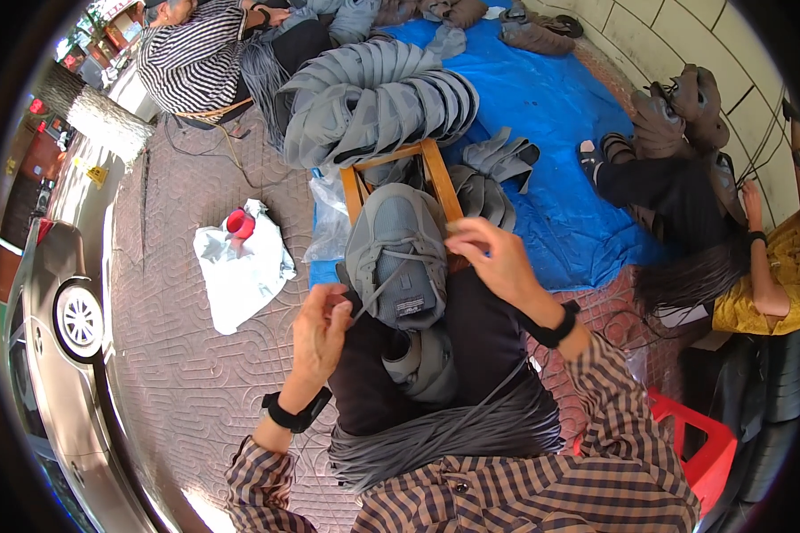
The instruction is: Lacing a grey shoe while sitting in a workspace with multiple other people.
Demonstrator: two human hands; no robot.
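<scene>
A grey shoe upper (398, 253) with a tongue and grey laces partly threaded stands between my knees, its toe pointing away from me. My left hand (320, 336) is closed beside its left edge, fingertips pinching a shoelace (375, 298) that runs out from the eyelets. To the right of the shoe, my right hand (502, 266) has thumb and forefinger drawn together; whatever they hold is too small to make out. Another grey shoe upper (422, 364) lies in my lap, below the first. A thick bundle of loose grey laces (444, 444) is spread across my thighs.
A wooden stool (439, 182) stands ahead, near a large coiled stack of grey uppers (378, 102) on a blue tarp (551, 115). Two people (191, 62) sit nearby with laces. A white plastic bag (240, 275) lies left; a red stool (698, 449) stands right.
</scene>
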